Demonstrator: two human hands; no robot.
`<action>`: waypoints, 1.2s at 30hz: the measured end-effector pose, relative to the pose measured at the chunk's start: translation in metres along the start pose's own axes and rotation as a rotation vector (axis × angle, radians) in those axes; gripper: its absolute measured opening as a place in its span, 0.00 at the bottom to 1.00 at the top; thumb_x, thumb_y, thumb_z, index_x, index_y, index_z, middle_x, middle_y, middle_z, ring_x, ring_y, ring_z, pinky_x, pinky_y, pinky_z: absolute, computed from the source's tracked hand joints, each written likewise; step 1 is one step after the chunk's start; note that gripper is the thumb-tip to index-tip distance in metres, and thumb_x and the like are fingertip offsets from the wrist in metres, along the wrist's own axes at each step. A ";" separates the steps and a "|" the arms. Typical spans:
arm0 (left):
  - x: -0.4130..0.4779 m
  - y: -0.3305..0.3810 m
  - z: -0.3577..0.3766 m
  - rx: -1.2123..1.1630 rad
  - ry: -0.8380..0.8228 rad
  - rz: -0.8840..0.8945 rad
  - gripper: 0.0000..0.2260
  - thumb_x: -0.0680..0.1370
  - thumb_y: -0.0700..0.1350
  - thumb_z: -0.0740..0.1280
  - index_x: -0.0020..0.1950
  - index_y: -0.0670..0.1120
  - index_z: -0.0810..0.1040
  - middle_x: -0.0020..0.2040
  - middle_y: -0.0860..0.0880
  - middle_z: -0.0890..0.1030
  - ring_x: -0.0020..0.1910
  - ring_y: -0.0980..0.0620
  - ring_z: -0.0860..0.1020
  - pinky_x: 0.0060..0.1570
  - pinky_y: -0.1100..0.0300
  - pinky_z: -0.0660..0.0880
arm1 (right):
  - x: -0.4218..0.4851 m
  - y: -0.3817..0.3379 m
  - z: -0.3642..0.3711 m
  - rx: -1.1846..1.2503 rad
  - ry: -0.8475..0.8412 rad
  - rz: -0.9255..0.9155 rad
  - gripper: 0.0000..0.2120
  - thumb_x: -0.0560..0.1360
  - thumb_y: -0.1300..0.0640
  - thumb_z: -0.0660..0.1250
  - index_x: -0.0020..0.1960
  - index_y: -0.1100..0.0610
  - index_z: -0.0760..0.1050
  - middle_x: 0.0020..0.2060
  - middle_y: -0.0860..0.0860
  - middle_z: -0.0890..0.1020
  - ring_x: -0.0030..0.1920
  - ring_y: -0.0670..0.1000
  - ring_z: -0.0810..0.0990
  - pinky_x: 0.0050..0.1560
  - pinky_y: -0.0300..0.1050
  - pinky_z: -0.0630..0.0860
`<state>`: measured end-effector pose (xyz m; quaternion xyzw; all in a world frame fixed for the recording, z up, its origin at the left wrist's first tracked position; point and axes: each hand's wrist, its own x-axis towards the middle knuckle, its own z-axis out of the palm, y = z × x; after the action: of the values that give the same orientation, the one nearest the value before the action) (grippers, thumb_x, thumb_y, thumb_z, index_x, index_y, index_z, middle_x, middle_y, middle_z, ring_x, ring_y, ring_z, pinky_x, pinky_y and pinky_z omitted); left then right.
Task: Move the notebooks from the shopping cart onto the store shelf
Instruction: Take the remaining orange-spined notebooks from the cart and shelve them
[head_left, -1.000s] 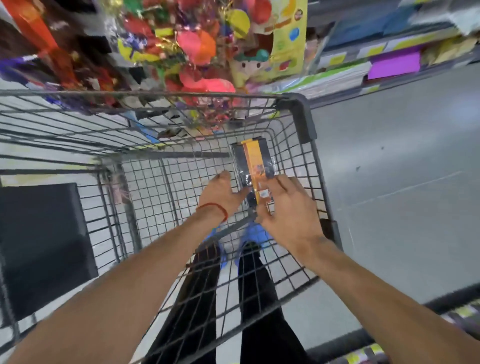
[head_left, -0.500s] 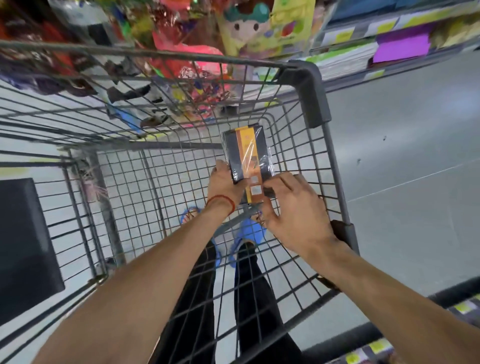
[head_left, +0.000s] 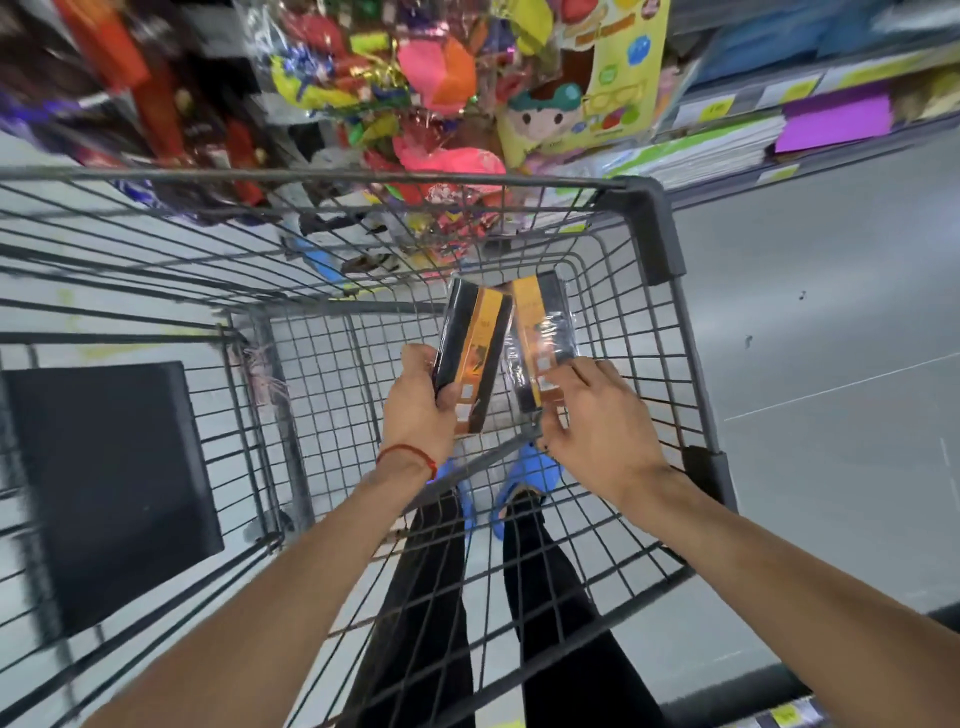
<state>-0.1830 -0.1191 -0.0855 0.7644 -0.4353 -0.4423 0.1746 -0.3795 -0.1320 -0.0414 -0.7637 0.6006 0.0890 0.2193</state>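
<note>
Left hand (head_left: 421, 410): reaching down into the shopping cart (head_left: 644, 223), its fingers (head_left: 421, 364) curling round the left edge of the left notebook (head_left: 472, 358) and gripping it.
Left notebook: black with an orange band, tilting up inside the basket, its far end pointing away from the person.
Right hand (head_left: 597, 421): also working inside the basket, its fingers (head_left: 582, 371) bending down onto the near end of the right notebook (head_left: 545, 343) and pinching it there.
Right notebook: same black and orange cover, shining under clear wrap, lying just beside the left one near the cart's far right corner; whether it is resting on the wire bottom I cannot tell.
Red thread (head_left: 410, 454): circling the left wrist.
Store shelf (head_left: 727, 150): standing beyond the cart on the right, carrying stacked paper goods and a purple sheet (head_left: 836, 122).
Hanging packets (head_left: 436, 78): crowding the rack ahead of the cart, bright and blurred.
Black panel (head_left: 104, 483): sitting at the cart's left side.
Blue shoes (head_left: 535, 467): showing through the wire below the hands, on the grey floor (head_left: 805, 312).
</note>
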 end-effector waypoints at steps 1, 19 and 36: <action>-0.003 -0.003 -0.009 0.031 0.008 0.029 0.13 0.80 0.40 0.63 0.61 0.48 0.64 0.46 0.51 0.80 0.43 0.49 0.80 0.44 0.54 0.78 | 0.004 -0.001 0.005 0.017 -0.010 0.022 0.20 0.76 0.51 0.63 0.66 0.55 0.73 0.57 0.51 0.78 0.58 0.52 0.76 0.57 0.49 0.79; 0.004 -0.049 -0.035 0.039 0.010 -0.018 0.14 0.81 0.40 0.61 0.64 0.50 0.62 0.50 0.53 0.80 0.45 0.50 0.81 0.49 0.52 0.80 | 0.074 0.007 0.082 0.239 0.094 0.507 0.42 0.67 0.47 0.79 0.72 0.61 0.63 0.66 0.59 0.71 0.65 0.60 0.73 0.58 0.57 0.77; 0.004 -0.053 -0.026 0.060 -0.004 -0.016 0.14 0.81 0.38 0.61 0.66 0.45 0.65 0.45 0.49 0.81 0.36 0.61 0.78 0.28 0.75 0.71 | 0.038 -0.001 0.098 0.289 0.172 0.598 0.41 0.66 0.53 0.81 0.72 0.60 0.64 0.63 0.60 0.74 0.62 0.60 0.75 0.61 0.57 0.77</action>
<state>-0.1336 -0.0952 -0.1080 0.7719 -0.4427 -0.4320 0.1470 -0.3566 -0.1217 -0.1434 -0.5195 0.8207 -0.0012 0.2378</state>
